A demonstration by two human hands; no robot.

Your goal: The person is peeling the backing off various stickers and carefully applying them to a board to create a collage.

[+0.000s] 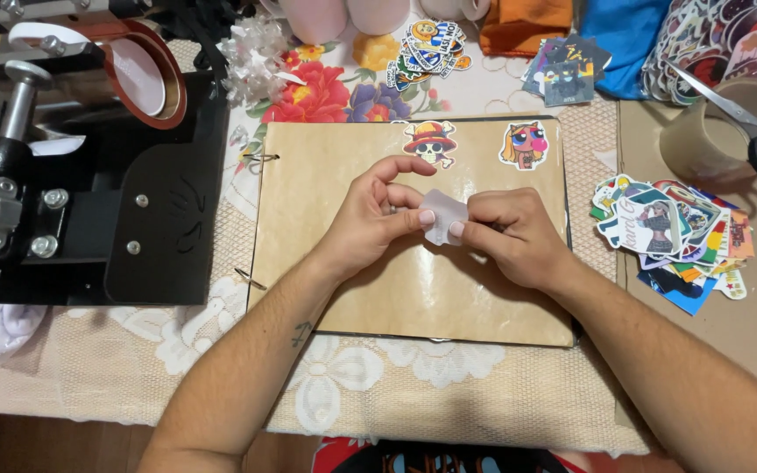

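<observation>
Head view: sticker (445, 216) flat, long axis left-right.

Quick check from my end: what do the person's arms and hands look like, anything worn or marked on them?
Both forearms are bare, no sleeves or gloves in view. The left hand and right hand have short, pale nails. A small dark tattoo marks the left forearm. No watch visible.

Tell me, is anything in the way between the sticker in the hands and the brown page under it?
Nothing visible is. Left hand and right hand pinch the white-backed sticker just above a bare patch of the brown page; two stuck stickers sit higher up.
</observation>
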